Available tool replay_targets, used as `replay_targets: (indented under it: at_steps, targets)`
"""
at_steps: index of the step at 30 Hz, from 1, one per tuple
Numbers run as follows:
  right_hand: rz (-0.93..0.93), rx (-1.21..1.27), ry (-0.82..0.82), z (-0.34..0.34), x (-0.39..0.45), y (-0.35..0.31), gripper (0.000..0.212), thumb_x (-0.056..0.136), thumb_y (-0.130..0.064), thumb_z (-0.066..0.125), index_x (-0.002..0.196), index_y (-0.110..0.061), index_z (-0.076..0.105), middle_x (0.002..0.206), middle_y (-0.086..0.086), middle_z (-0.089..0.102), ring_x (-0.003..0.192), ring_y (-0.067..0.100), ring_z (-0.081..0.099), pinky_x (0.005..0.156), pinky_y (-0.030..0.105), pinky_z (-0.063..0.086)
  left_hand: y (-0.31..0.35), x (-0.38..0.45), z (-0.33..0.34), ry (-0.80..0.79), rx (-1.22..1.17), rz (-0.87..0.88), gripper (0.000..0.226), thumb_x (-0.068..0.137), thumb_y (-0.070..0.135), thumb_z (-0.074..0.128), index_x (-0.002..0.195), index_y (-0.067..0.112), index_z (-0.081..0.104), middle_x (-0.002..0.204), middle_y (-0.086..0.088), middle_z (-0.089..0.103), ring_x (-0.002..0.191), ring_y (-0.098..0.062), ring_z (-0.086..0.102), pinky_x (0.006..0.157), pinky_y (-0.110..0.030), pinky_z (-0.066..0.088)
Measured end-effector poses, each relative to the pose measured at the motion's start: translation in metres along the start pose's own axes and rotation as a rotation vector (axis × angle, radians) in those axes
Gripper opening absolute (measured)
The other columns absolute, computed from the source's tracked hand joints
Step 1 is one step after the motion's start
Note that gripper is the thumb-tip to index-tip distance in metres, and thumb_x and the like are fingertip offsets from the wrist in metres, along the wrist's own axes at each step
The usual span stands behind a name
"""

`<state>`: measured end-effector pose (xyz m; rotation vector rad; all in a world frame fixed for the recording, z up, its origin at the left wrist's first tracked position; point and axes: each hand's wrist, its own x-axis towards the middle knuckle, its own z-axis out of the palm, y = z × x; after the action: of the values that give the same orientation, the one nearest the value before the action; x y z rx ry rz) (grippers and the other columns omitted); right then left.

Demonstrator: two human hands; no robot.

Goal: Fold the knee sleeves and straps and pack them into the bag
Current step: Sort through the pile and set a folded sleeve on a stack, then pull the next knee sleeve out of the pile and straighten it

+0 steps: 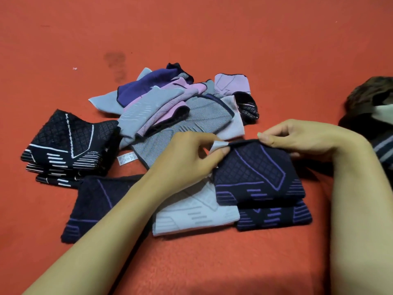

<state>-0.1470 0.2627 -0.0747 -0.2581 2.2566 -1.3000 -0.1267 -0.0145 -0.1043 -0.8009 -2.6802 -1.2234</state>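
A folded navy knee sleeve with purple lines [258,176] lies on top of another navy-purple one [274,217]. My left hand [189,160] pinches its pale label at the top left corner. At the top right edge my right hand [297,136] pinches the same sleeve. A pale grey sleeve [195,211] lies flat beside them, partly under my left forearm. Another navy-purple sleeve [93,205] lies further left. No bag shows.
A stack of folded black sleeves with white lines [68,145] sits at the left. A loose heap of grey, pink and purple sleeves [170,103] lies behind my hands. All rests on an orange-red carpet [212,28]. Another person's head and striped clothing [374,116] are at the right edge.
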Motion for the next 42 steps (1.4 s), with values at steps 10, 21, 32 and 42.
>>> replay_targets:
  at_steps: [10, 21, 32, 42]
  targets:
    - [0.301, -0.053, -0.174, -0.009, -0.016, 0.004, 0.042, 0.084, -0.046, 0.074, 0.102, -0.008, 0.082, 0.11, 0.017, 0.077, 0.108, 0.033, 0.072, 0.103, 0.044, 0.051, 0.001, 0.0, 0.015, -0.181, -0.012, -0.045, 0.032, 0.096, 0.043, 0.07, 0.075, 0.02, 0.072, 0.071, 0.002, 0.064, 0.062, -0.01, 0.055, 0.061, -0.024, 0.039]
    - [0.118, -0.55, 0.326, 0.003, 0.007, -0.025, 0.046, 0.081, -0.077, 0.059, 0.079, -0.036, 0.079, 0.057, -0.01, 0.063, 0.059, 0.011, 0.056, 0.062, 0.028, 0.043, -0.009, 0.005, -0.005, 0.102, 0.051, -0.011, 0.012, 0.095, 0.04, 0.073, 0.089, 0.03, 0.076, 0.082, 0.014, 0.065, 0.074, -0.01, 0.064, 0.068, -0.02, 0.043]
    - [-0.104, -0.611, 0.354, 0.055, 0.052, -0.03, 0.024, 0.099, -0.051, 0.059, 0.089, -0.033, 0.071, 0.08, -0.011, 0.068, 0.067, -0.003, 0.054, 0.058, 0.016, 0.035, -0.08, 0.012, -0.051, 0.335, 0.57, -0.26, 0.037, 0.095, 0.036, 0.067, 0.117, 0.005, 0.062, 0.112, -0.017, 0.065, 0.108, -0.042, 0.057, 0.095, -0.046, 0.037]
    - [-0.092, -0.574, 0.35, 0.06, 0.059, -0.023, 0.022, 0.1, -0.046, 0.059, 0.095, -0.031, 0.075, 0.072, -0.012, 0.063, 0.058, -0.001, 0.053, 0.055, 0.017, 0.033, -0.067, 0.005, -0.074, 0.221, 0.512, -0.267, 0.023, 0.099, 0.012, 0.063, 0.079, 0.007, 0.051, 0.069, -0.01, 0.051, 0.076, -0.044, 0.048, 0.066, -0.042, 0.029]
